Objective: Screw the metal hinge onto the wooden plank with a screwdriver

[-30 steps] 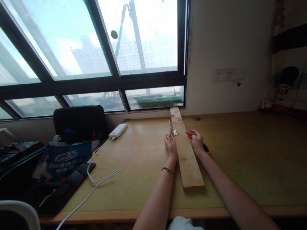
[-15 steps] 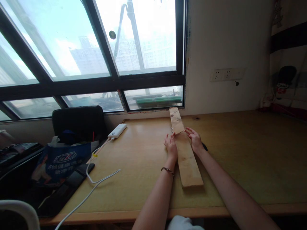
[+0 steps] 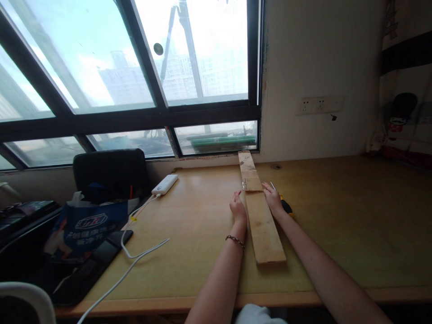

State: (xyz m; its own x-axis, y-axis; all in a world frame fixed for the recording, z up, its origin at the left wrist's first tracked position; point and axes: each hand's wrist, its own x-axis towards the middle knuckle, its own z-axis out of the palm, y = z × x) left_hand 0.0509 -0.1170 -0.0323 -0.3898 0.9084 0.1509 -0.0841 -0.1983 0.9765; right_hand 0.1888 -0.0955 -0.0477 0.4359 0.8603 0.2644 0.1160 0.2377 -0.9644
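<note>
A long pale wooden board (image 3: 266, 231) lies lengthwise on the table. A shorter wooden piece (image 3: 252, 180) sits at its far end, its near edge overlapping the long board. Small metal bits (image 3: 244, 185), too small to name, show at the short piece's left edge. My left hand (image 3: 238, 208) is just left of the boards, fingers extended and slightly curled, holding nothing visible. Along the right edge, my right hand (image 3: 272, 199) has its fingers stretched out by the short piece's near corner. Partly hidden behind it lies a screwdriver with a yellow and black handle (image 3: 286, 207).
A white power bank (image 3: 165, 185) with a white cable (image 3: 137, 257) rests on the table's left side. Further left are a black chair (image 3: 110, 173) and a blue bag (image 3: 89, 229). Beyond the table stand the window and a wall with sockets (image 3: 320, 105).
The short piece has shifted slightly towards me, its near edge now straighter across the long board. My left hand has drawn back from it. More of the screwdriver shows beside my right hand.
</note>
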